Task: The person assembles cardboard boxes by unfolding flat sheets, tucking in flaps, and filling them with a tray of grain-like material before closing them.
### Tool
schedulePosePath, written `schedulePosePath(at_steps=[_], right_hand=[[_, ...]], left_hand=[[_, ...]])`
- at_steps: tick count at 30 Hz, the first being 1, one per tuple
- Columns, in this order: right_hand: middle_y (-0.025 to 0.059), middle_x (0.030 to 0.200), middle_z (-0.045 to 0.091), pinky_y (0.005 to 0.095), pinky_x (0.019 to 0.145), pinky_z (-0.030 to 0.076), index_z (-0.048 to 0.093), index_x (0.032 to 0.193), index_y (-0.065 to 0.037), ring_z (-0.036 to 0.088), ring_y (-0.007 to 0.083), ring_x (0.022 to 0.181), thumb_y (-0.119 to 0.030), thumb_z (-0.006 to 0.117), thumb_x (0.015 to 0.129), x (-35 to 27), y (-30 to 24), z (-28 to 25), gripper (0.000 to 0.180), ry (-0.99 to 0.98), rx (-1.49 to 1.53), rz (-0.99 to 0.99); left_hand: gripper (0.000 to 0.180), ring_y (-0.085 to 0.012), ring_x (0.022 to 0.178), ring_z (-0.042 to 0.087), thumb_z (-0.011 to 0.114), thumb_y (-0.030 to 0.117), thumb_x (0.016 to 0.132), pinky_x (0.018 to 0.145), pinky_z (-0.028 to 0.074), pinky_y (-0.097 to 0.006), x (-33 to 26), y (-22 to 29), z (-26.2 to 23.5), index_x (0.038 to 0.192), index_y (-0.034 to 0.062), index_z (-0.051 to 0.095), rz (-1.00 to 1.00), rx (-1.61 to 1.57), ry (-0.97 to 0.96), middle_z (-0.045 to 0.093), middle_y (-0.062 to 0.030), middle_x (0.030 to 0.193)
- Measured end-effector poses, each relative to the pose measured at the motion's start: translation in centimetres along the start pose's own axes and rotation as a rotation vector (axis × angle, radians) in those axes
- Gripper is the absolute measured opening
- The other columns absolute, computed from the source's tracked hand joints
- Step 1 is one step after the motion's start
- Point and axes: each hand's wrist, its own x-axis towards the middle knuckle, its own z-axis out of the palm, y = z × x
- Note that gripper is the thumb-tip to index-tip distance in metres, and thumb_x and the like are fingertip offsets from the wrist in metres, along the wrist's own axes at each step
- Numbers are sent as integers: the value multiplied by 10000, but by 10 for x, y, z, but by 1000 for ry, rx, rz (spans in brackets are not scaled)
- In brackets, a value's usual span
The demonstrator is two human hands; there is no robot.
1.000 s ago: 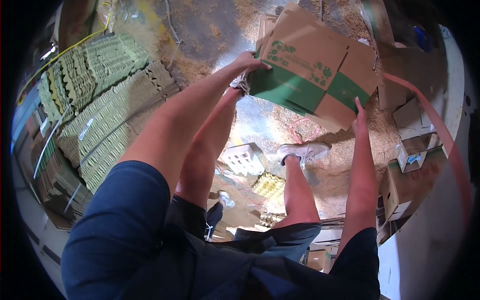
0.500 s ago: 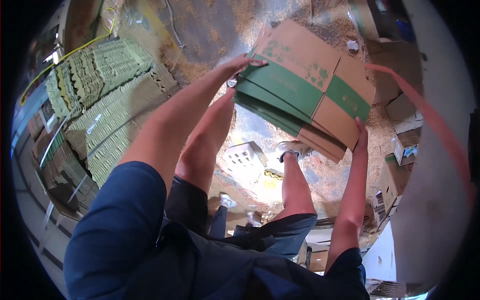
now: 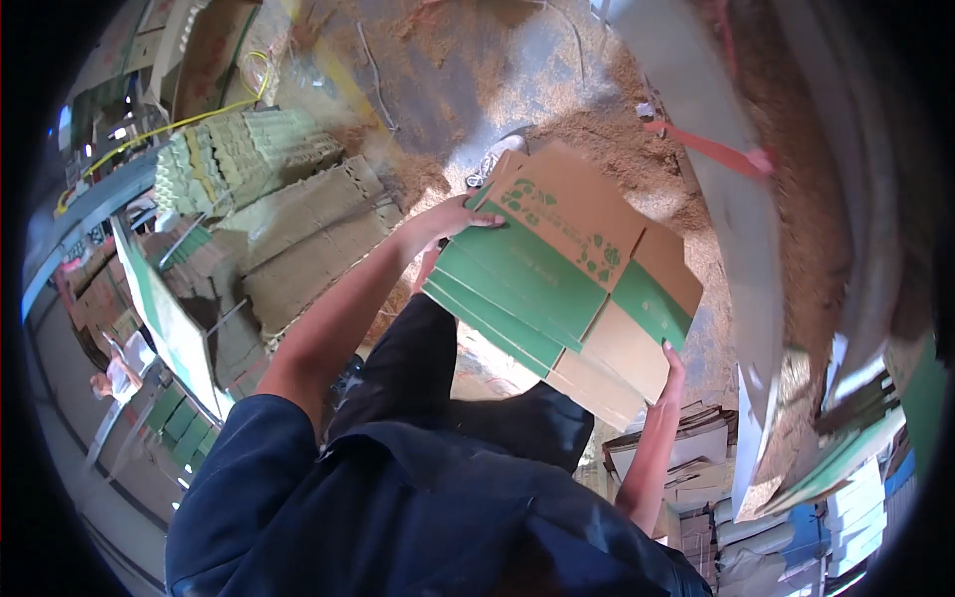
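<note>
A small stack of flattened cardboard boxes [image 3: 567,214], brown with a broad green band and green printed leaves, is held tilted in front of my body. At the stack's left edge my left hand [image 3: 460,221] is closed, its thumb lying on top and the other fingers hidden beneath. My right hand [image 3: 671,376] grips the lower right edge, thumb on the upper face, remaining fingers mostly out of sight. The sheets are slightly fanned along the near left side.
On the left stand stacked pale egg trays [image 3: 249,159] beside brown cardboard [image 3: 313,229]. A yellow cord [image 3: 189,121] runs past them. Sawdust-like litter covers parts of the floor [image 3: 448,60]. Red tape [image 3: 711,149] hangs at the right, near a tall pale panel [image 3: 686,70]. A person [image 3: 124,376] is far left.
The stack has come lower and a little left, closer to my body, with both hands still on it. My view has shifted, and a shoe now shows beyond the stack.
</note>
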Motion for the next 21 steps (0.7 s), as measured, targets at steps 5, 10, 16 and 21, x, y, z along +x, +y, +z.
schedulePosePath(at_steps=[5,10,16,21], right_hand=[[182,1231,615,402,919,497,504,1328,10,621,298,1083,-325,610,898,-92,13,-32,555,34,34,51],[165,1247,614,390,919,484,504,1334,0,619,291,1079,-297,597,901,-159,11,-42,534,8,69,-48],[172,1113,673,395,878,514,593,1211,15,653,287,977,-302,622,877,-217,-16,-47,461,-10,197,-145],[176,1057,675,403,835,532,606,1169,23,658,284,930,-298,668,835,-242,-19,-66,467,-173,307,-150]], left_hand=[[733,-301,1182,589,765,414,821,1012,459,-415,-108,9,29,1367,0,505,-54,86,-56,607,-187,1291],[958,-293,1304,480,793,251,814,1071,410,-373,-151,-6,55,1538,34,206,18,-20,-96,476,-193,1436],[537,-232,1018,660,705,329,890,911,511,-340,-216,10,77,1267,-33,587,124,-2,-130,669,-131,1176],[512,-220,1046,649,645,332,936,901,516,-343,-280,42,90,1293,-26,564,127,72,-78,659,-130,1191]])
